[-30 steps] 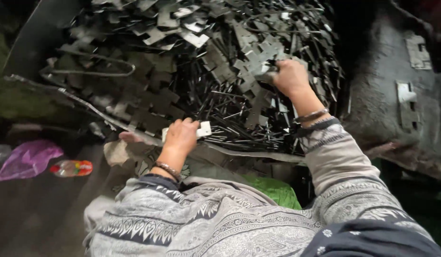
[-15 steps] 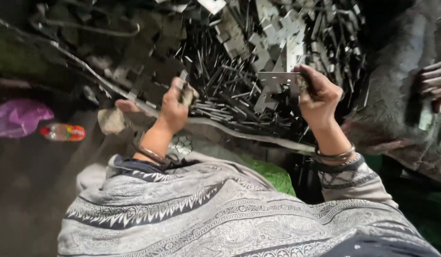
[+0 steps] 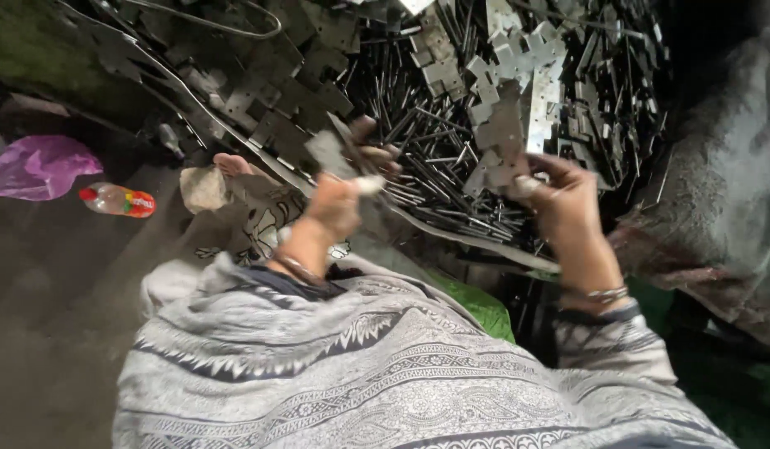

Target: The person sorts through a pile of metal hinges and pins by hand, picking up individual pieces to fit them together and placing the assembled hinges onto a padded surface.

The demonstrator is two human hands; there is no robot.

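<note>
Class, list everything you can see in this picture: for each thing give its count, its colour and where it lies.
Flat metal plates: many, grey, heaped at top.
Thin metal rods: many, dark, mid-heap.
Plastic bag: one, purple, far left.
Bottle: one, clear with red label and cap, left floor.
Green cloth: one, beneath the arms.
Patterned shawl: one, grey, bottom.
Left hand: holds a grey plate.
Right hand: holds grey plates.

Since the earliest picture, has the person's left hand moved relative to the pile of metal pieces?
Yes. The left hand has lifted off the pile's near edge, now raised over the metal pieces, gripping one.
</note>
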